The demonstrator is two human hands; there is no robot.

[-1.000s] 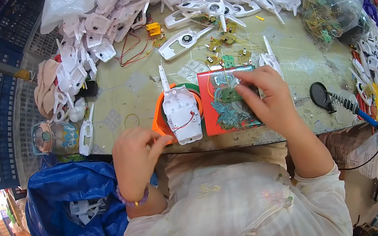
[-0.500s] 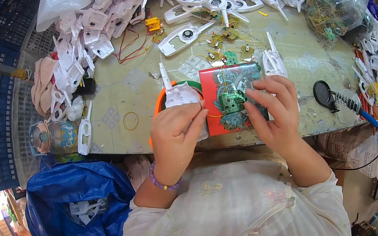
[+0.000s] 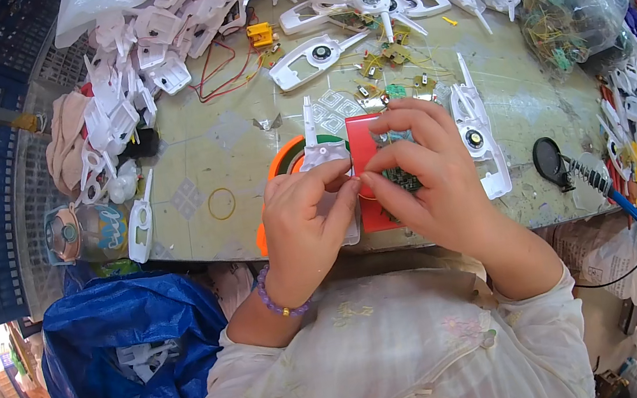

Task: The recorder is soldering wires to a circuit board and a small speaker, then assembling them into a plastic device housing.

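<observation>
My left hand [image 3: 301,222], with a purple bead bracelet on its wrist, pinches the end of a thin yellow wire between thumb and forefinger. The thumb and forefinger of my right hand [image 3: 432,181] meet it there and close on the same wire; the fingertips hide the exact spot. Partly covered by my right hand, a green circuit board [image 3: 403,178] lies on a red box or book with a patterned top [image 3: 361,138]. Beside my left fingers is a white plastic housing [image 3: 325,152] with a long narrow stem, resting by an orange ring [image 3: 276,181].
White plastic housings [image 3: 160,41] are heaped along the back. Small boards with wires [image 3: 395,53] lie at centre back. A soldering iron holder [image 3: 550,162] stands right, near a bag of wired boards [image 3: 565,18]. A blue sack [image 3: 127,304] sits left below the table [image 3: 242,140].
My right hand has moved left from the board's edge to meet my left fingertips at the wire, covering more of the board. The view has shifted slightly.
</observation>
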